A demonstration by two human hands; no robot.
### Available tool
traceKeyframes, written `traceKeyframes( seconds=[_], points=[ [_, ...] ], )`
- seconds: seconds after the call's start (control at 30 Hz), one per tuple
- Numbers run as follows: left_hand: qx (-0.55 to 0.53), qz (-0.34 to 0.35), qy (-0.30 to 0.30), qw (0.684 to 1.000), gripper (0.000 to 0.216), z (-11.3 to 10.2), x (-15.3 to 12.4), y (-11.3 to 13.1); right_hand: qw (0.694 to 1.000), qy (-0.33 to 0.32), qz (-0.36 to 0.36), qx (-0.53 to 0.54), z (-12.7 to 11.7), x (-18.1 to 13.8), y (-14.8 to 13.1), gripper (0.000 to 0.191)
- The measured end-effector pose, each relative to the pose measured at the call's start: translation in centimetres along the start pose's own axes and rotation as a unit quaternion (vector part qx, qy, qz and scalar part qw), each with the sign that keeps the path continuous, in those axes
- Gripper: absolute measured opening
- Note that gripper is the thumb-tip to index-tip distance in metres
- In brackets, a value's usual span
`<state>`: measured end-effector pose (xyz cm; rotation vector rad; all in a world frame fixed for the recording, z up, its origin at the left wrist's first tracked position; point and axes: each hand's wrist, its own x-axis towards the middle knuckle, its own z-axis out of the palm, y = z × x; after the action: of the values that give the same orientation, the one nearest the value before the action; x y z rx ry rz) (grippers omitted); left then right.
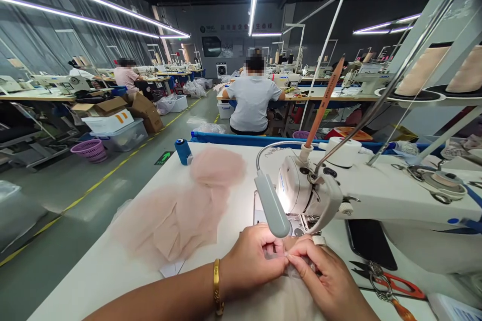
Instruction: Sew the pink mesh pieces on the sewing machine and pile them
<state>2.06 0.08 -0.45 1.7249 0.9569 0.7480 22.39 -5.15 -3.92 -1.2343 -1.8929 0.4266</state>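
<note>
Both of my hands meet just in front of the sewing machine, pinching sheer pale fabric between thumbs and fingers. My left hand, with a gold bracelet at the wrist, is closed on the fabric's edge. Close against it, my right hand grips the same edge, thumb and forefinger together. The fabric hangs down from my fingers toward the front of the table. A grey lamp head partly hides the needle area. More sheer pink fabric lies in a loose heap to the left.
A blue thread spool stands at the table's far left corner. Right of my hands are a black phone, orange-handled snips and a key ring. A pencil stands upright on the machine. Ahead, a person in a light shirt sits.
</note>
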Motion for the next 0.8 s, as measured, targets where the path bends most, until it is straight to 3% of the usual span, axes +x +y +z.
traceKeyframes(
  seconds=[0.37,0.5,0.67,0.8],
  points=[
    [-0.015,-0.045,-0.003,0.999,0.012,0.07,-0.13,0.27,1.000,0.011,-0.006,-0.006,-0.05,0.19,-0.44,0.029],
    [0.000,-0.028,-0.001,1.000,0.003,0.08,-0.19,0.26,1.000,-0.002,-0.010,0.004,-0.05,0.07,-0.33,0.026],
    [-0.009,0.033,0.011,0.999,0.008,0.23,-0.15,-0.13,1.000,-0.012,-0.010,0.011,-0.10,-0.07,-0.16,0.025],
    [-0.036,0.003,-0.002,0.999,0.006,0.30,-0.29,-0.37,1.000,-0.013,-0.005,0.002,-0.16,0.02,-0.40,0.028]
  ],
)
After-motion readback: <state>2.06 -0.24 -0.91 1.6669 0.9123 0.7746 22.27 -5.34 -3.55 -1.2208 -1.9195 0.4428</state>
